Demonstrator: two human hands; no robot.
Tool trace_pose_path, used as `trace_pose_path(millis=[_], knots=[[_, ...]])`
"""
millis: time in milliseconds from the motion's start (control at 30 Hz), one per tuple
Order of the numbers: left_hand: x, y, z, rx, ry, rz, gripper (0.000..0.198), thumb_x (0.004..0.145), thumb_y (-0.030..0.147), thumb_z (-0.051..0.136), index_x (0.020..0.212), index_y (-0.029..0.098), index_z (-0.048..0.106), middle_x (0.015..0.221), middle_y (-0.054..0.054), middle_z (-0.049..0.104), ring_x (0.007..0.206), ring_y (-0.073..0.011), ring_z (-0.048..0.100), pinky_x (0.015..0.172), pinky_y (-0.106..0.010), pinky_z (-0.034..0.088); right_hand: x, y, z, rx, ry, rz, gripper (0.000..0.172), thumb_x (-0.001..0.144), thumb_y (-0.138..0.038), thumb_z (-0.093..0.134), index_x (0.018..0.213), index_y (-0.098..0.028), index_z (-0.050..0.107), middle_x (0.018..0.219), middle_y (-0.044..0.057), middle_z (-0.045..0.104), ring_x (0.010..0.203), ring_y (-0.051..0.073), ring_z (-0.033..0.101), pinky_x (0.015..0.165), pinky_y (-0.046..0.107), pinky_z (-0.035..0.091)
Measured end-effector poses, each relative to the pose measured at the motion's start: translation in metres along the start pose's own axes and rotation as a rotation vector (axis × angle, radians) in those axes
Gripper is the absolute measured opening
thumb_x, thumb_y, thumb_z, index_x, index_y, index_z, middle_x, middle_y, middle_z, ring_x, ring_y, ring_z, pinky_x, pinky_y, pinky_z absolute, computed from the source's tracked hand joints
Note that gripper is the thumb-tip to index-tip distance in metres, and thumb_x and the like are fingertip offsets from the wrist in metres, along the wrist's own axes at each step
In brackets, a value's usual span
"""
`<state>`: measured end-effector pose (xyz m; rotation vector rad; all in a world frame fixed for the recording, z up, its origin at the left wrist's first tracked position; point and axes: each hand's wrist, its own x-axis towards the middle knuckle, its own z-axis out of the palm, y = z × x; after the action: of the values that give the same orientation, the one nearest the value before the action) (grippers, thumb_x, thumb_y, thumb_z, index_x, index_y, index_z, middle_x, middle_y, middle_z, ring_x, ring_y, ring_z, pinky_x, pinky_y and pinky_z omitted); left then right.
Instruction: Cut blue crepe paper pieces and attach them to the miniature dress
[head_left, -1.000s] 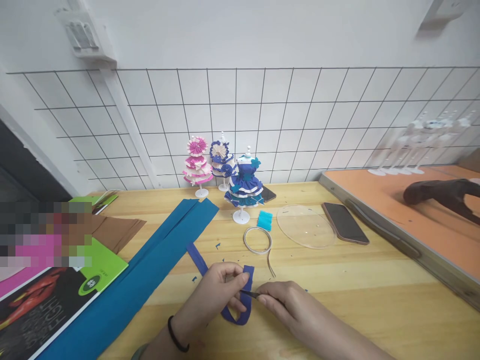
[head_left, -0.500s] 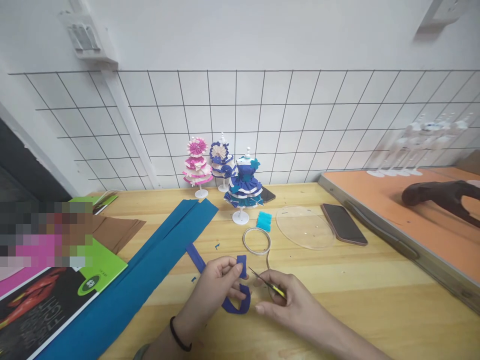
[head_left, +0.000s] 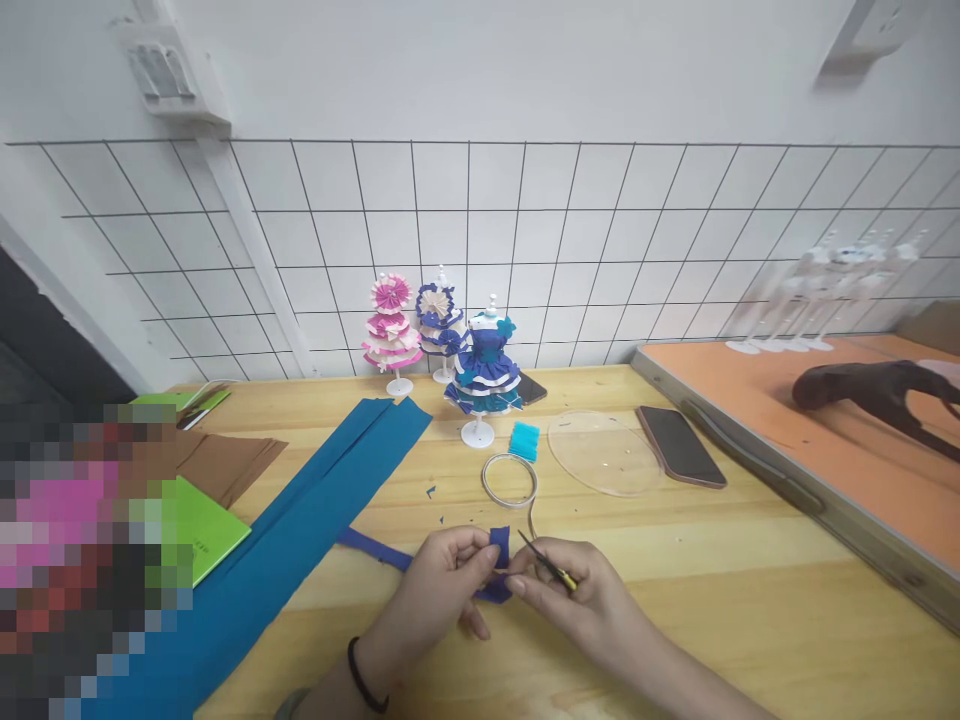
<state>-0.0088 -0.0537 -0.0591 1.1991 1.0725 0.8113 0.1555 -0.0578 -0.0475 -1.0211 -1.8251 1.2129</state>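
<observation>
My left hand (head_left: 442,585) pinches a folded end of a dark blue crepe-paper strip (head_left: 499,546) between thumb and fingers. The strip's tail runs off to the left over the tabletop. In my right hand (head_left: 589,600) is a small pair of scissors (head_left: 553,566) with yellow on the handle, its tip pointing up and left. The right thumb and fingertips also meet at the strip's lower loop, just beside the left hand. Behind the hands lie a ring of narrow tape (head_left: 510,504) and a small turquoise piece (head_left: 524,441).
A mini dress form (head_left: 486,375) in blue and teal stands ahead, with pink (head_left: 392,335) and cream-blue (head_left: 441,318) ones behind. Teal crepe paper (head_left: 315,530) lies left. At right are a clear round disc (head_left: 600,455), a phone (head_left: 682,447) and an orange board (head_left: 847,440).
My right hand has moved in to the left, its fingertips now at the strip beside the left hand. The lower loop has flattened, and the view has shifted slightly.
</observation>
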Motion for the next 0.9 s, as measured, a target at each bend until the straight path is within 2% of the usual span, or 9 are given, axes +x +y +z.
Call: trace_pose_path(millis=[133,267,467,700,800,900], knots=[[-0.003,0.003,0.002,0.048,-0.068,-0.006,0.030,0.075,0.040,0.049,0.077,0.013,0.060,0.067,-0.001,0.059,0.033,-0.0038,0.046,0.028,-0.014,0.037,0.004,0.000,-0.008,-0.032,0.121,-0.071,0.014,0.074,-0.028,0.058,0.068,-0.017,0.063,0.068,0.002,0.051,0.068,0.016,0.050,0.064,0.025,0.041],[-0.006,0.009,0.005,0.077,-0.092,-0.015,0.029,0.075,0.040,0.048,0.075,0.013,0.060,0.068,-0.002,0.062,0.030,-0.0026,0.043,0.027,-0.013,0.033,0.006,0.003,-0.008,0.044,0.125,-0.052,0.013,0.072,-0.028,0.061,0.067,-0.017,0.064,0.086,0.006,0.053,0.085,0.020,0.051,0.074,0.028,0.042],[-0.008,0.010,0.007,0.104,-0.089,-0.014,0.026,0.075,0.036,0.048,0.072,0.013,0.059,0.066,-0.001,0.061,0.032,-0.0024,0.042,0.026,-0.012,0.032,0.007,0.005,-0.005,0.139,0.145,0.007,0.010,0.071,-0.025,0.061,0.066,-0.016,0.061,0.074,0.004,0.059,0.070,0.018,0.056,0.065,0.027,0.045],[-0.007,0.006,0.007,0.127,-0.096,0.035,0.031,0.077,0.038,0.044,0.088,0.015,0.062,0.072,-0.002,0.058,0.049,-0.0083,0.052,0.030,-0.013,0.039,0.006,0.007,-0.004,0.162,0.251,0.100,0.013,0.068,-0.029,0.064,0.066,-0.016,0.061,0.064,0.002,0.060,0.061,0.016,0.055,0.058,0.025,0.044],[-0.006,0.003,0.006,0.196,-0.057,0.046,0.031,0.077,0.035,0.045,0.097,0.017,0.060,0.077,-0.003,0.061,0.046,-0.0069,0.050,0.032,-0.014,0.040,0.007,0.007,-0.008,0.155,0.311,0.135,0.016,0.066,-0.031,0.065,0.067,-0.016,0.061,0.061,0.001,0.060,0.059,0.015,0.053,0.057,0.025,0.042],[-0.005,-0.002,0.004,0.330,0.048,0.092,0.029,0.076,0.031,0.047,0.099,0.020,0.060,0.088,-0.004,0.064,0.056,-0.0115,0.056,0.036,-0.017,0.044,0.008,0.007,-0.013,0.177,0.391,0.141,0.017,0.064,-0.031,0.067,0.068,-0.016,0.061,0.059,0.000,0.057,0.057,0.014,0.050,0.056,0.024,0.041]])
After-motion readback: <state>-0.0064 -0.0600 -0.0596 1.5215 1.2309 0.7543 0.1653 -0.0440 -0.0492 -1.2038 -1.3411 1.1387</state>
